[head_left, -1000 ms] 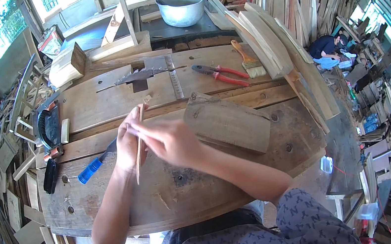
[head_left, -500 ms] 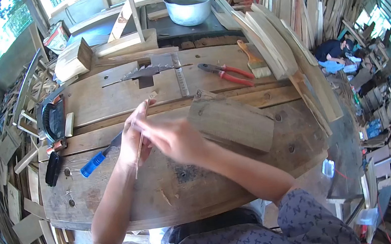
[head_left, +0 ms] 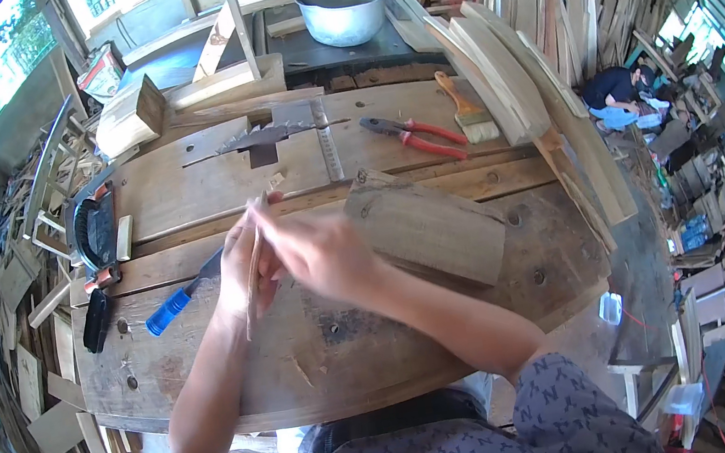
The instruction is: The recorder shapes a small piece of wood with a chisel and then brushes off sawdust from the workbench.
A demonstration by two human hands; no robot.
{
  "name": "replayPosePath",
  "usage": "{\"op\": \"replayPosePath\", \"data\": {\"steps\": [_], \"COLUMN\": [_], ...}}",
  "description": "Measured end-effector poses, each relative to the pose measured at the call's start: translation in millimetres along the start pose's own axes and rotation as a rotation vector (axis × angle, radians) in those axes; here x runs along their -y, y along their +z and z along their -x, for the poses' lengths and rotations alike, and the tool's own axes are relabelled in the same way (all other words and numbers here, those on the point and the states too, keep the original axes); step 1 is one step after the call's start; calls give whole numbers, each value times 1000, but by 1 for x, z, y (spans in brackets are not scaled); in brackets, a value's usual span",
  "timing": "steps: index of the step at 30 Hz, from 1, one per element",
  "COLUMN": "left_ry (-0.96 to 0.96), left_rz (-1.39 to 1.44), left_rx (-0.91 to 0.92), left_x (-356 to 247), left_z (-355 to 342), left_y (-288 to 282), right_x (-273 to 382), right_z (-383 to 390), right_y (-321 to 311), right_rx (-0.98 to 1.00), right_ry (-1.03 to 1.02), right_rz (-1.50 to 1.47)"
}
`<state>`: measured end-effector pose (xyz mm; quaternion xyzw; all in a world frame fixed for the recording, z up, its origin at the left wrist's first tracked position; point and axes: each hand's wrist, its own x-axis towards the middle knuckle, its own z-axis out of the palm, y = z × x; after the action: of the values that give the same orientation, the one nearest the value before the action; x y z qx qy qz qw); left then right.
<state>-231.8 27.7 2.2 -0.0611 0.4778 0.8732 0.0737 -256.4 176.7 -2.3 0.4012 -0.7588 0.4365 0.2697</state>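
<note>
My left hand (head_left: 244, 266) is closed around a thin wooden strip (head_left: 253, 288), held tilted above the workbench. My right hand (head_left: 321, 249) is smeared by motion. Its fingers are drawn together at the strip's upper part; what they hold, if anything, is hidden. Beside my left wrist lies a blue-handled tool (head_left: 171, 311), its blade partly behind that hand. A thick wooden block (head_left: 427, 227) rests just right of my right hand. Small shavings (head_left: 302, 371) lie on the bench below my hands.
A saw blade (head_left: 262, 136) sticks up through the workbench (head_left: 380, 354) beyond my hands. Red-handled pliers (head_left: 418, 137) and a brush (head_left: 467, 110) lie at the far right. A metal pot (head_left: 343, 11) stands behind. Another person (head_left: 617, 93) sits at the right among wood pieces.
My right hand has shifted slightly along the strip and stays blurred. The strip's lower end has moved a little left and down. My left hand keeps its hold.
</note>
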Motion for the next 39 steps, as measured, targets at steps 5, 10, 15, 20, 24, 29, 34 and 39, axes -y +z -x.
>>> {"op": "replayPosePath", "data": {"steps": [5, 10, 15, 20, 24, 29, 34, 39], "left_ry": [40, 281, -60, 57, 56, -58, 52, 27], "left_rz": [-11, -307, -41, -118, -200, -74, -124, -164], "left_rx": [8, 215, 16, 41, 33, -55, -159, 5], "left_x": [3, 10, 16, 11, 6, 11, 17, 17], "left_z": [6, 0, -8, -5, -1, -6, -5, -8], "left_y": [-7, -27, -21, -20, -25, -16, -4, -31], "right_x": [5, 29, -6, 0, 17, -10, 13, 11], "right_z": [2, 11, 7, 4, 13, 1, 9, 7], "right_y": [5, 3, 3, 1, 10, 4, 6, 8], "right_rx": [59, 142, 3, 82, 71, 10, 111, 82], "right_ry": [-12, -85, -4, -57, -49, -16, -21, 89], "right_rz": [-5, -12, 73, 51, 12, 29, -30, -49]}}
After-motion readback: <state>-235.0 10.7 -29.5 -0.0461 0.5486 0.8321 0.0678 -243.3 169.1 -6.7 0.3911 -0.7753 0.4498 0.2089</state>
